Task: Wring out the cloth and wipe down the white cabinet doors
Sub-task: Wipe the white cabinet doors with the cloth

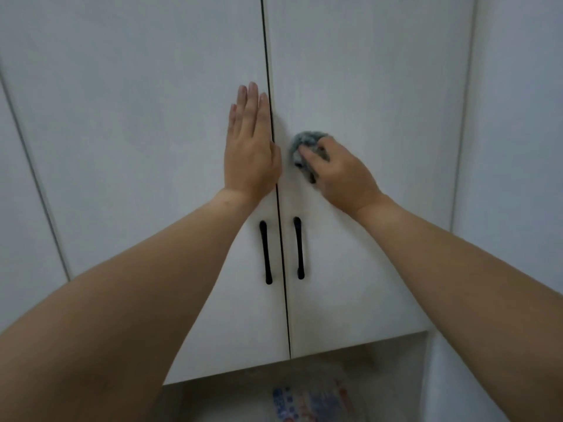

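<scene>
Where fuzzy, bunched cloth (307, 147) meets smooth door (365, 86)

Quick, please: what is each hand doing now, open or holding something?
Left hand: open, flat against the left cabinet door.
Right hand: closed on the cloth, pressing it to the right cabinet door.

From my feed the cloth (307, 147) is mostly buried under my right hand (341, 175); both cabinet doors (365, 86) run off the top edge; the printed bag (307, 400) below is blurred, unreadable, cut by the bottom.
</scene>
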{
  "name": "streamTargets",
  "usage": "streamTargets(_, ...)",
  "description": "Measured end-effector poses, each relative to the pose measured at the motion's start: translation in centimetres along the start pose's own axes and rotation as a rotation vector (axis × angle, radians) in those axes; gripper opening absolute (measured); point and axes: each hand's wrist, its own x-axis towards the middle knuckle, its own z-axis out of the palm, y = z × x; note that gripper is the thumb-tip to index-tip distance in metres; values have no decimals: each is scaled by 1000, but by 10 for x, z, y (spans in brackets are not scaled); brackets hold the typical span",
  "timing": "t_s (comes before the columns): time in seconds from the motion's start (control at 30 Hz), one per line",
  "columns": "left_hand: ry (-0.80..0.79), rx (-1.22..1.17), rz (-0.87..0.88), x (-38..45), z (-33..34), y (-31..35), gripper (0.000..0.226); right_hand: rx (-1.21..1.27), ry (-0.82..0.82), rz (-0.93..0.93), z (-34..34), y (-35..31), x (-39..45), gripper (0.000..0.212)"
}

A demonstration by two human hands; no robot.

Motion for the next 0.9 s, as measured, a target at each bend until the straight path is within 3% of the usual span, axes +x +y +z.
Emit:
streamTargets(0.07,-30,26,-52,0,7,14,66,42,77,370,1,-1,1,35)
streamTargets(0.1,-54,37,-75,-2,11,23,68,66,80,451,0,-6,-3,32)
streamTargets(0.13,-82,47,-88,-5,16,30,69,91,66,416,1,-11,-9,30)
streamTargets(0.2,-128,72,-101,-10,25,43,73,59,-45,156,1,-15,-27,30)
streamTargets(0.23,-138,86,-110,-11,30,49,74,41,-51,118,-2,-3,-35,30)
streamTargets(0.27,-139,105,-125,-11,32,50,76,35,-25,197,-4,13,-38,30)
streamTargets(0.37,-103,113,-171,-9,40,56,76,67,154,834,-19,53,-40,31)
streamTargets(0.4,-86,122,-180,-8,42,58,76,66,148,954,-20,57,-41,31)
streamTargets(0.43,-72,136,-189,-7,44,60,77,34,112,928,-19,55,-40,31)
streamTargets(0.53,-78,174,-240,-5,54,73,78,-4,-42,475,-14,49,-49,32)
streamTargets(0.6,-79,193,-308,0,61,85,78,-48,-129,312,-18,70,-55,29)
streamTargets(0.67,-65,204,-358,4,66,95,78,-85,-97,445,-25,98,-56,25)
streamTargets(0.77,-62,214,-370,5,73,97,78,-170,16,865,-29,138,-72,37)
streamTargets(0.9,12,229,-337,1,77,86,74,-188,51,1048,-17,114,-104,34)
